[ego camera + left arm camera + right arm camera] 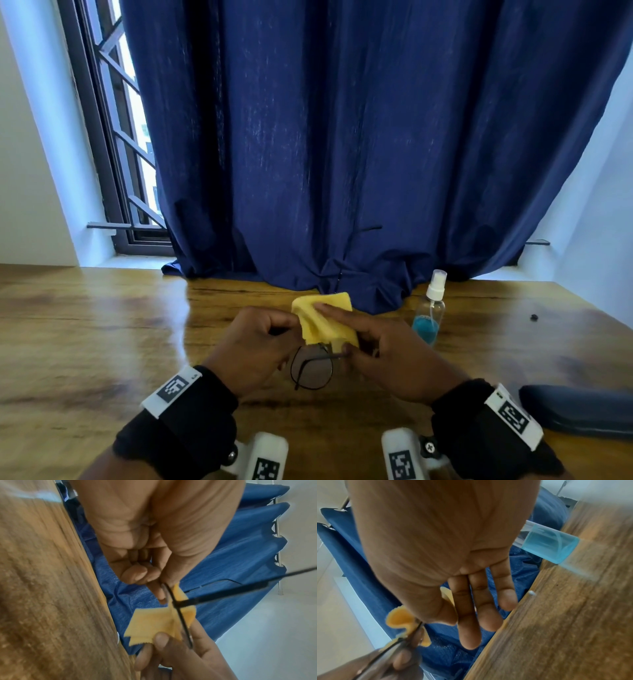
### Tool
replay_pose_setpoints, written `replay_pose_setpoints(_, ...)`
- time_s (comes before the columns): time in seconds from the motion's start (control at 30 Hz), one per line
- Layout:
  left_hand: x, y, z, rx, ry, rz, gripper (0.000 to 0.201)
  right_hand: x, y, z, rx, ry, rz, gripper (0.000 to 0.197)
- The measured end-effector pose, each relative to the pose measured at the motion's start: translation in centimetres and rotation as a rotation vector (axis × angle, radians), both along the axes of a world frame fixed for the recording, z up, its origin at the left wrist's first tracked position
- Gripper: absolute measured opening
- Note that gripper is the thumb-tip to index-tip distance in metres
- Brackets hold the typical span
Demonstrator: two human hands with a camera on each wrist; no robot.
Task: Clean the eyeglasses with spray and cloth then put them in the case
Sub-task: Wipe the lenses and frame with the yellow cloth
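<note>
Black thin-rimmed eyeglasses (311, 369) hover just above the wooden table (102, 342). My left hand (279, 337) pinches their frame (169, 592) with curled fingers. A yellow cloth (323, 320) is folded over the far lens, and my right hand (342, 329) pinches it there between the thumb and a straight index finger. The right wrist view shows the other right fingers (471, 622) stretched out and the cloth (399, 618) bunched by the frame. One temple arm (240, 588) sticks out sideways. A spray bottle (430, 310) with blue liquid stands right of my hands. The dark blue case (579, 411) lies shut at the right.
A dark blue curtain (342, 154) hangs down onto the table's far edge just behind the cloth. A small black object (533, 317) lies at the far right of the table. A barred window (116, 137) is at the back left.
</note>
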State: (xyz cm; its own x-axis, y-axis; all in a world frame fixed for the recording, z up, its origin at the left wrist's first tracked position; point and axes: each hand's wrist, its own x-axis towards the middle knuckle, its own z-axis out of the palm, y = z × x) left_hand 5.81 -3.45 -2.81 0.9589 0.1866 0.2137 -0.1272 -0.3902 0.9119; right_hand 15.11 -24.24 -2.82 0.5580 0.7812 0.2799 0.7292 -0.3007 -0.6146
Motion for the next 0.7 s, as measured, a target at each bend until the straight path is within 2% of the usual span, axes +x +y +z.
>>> replay_pose_setpoints(0.1, -0.15, -0.20, 0.19, 0.030, -0.029, 0.032, 0.017, 0.33, 0.09, -0.19, -0.003, -0.019, -0.041, 0.083)
replay_pose_setpoints(0.2, -0.17, -0.21, 0.27, 0.004, -0.038, 0.064, 0.016, 0.20, -0.04, -0.11, -0.002, -0.008, -0.034, 0.078)
replay_pose_setpoints(0.33, -0.21, 0.03, 0.40, 0.033, -0.035, 0.097, 0.027, -0.45, 0.00, 0.24, 0.009, 0.030, 0.028, 0.070)
replay_pose_setpoints(0.4, -0.31, -0.02, 0.53, 0.025, -0.035, 0.086, 0.026, -0.22, -0.20, 0.26, 0.026, 0.010, -0.016, 0.070)
replay_pose_setpoints(0.5, -0.42, -0.04, 0.53, 0.016, -0.028, 0.084, 0.035, 0.19, -0.47, 0.19, 0.006, -0.020, -0.083, 0.074)
replay_pose_setpoints(0.63, -0.57, -0.48, 0.70, 0.041, -0.028, 0.056, 0.028, -0.19, 0.09, 0.18, -0.016, -0.028, 0.006, 0.077)
replay_pose_setpoints(0.7, -0.47, -0.29, 0.69, 0.044, -0.042, 0.063, 0.020, 0.11, -0.02, 0.06, -0.013, -0.043, -0.036, 0.081)
